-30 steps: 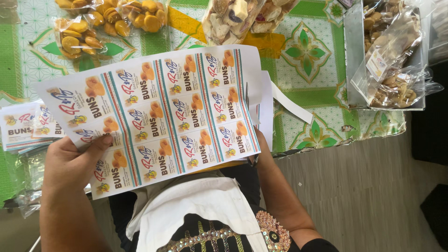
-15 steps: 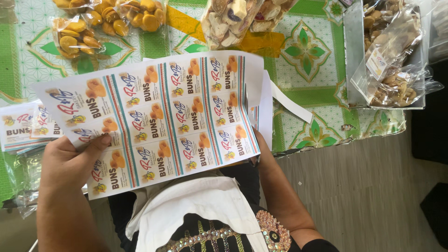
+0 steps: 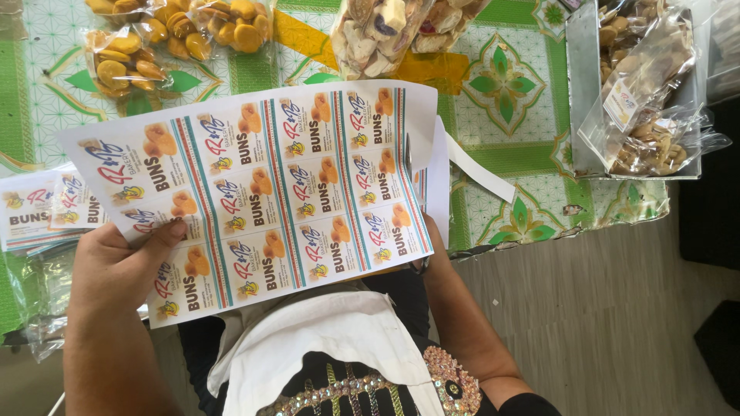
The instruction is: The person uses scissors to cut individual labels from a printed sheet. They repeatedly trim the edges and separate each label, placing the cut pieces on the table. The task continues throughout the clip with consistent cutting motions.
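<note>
Your left hand grips the label sheet at its lower-left corner, thumb pressed flat across the printed face, fingers curled out of sight beneath. Your right hand is hidden behind the sheet's right edge; only the forearm shows, so I cannot tell how it is closed or whether it pinches the paper. The sheet hangs in the air over your lap and the near table edge, tilted, its top edge reaching toward the bags.

Notes for handling it well:
- The sheet is thin and printed in rows of labels; keep it taut between both sides so it does not sag or crease along a row.
- Keep your thumb on a margin or one label only, not smearing across several.
- A second sheet peeks out behind the right edge, and a loose paper strip lies on the tablecloth just beside it; mind that they do not drag along.
- A stack of cut labels sits at the left, near your hand.
- Bags of yellow cookies and pale cookies lie past the top edge; a tray of bagged snacks stands well right. Hold the paper off them.
</note>
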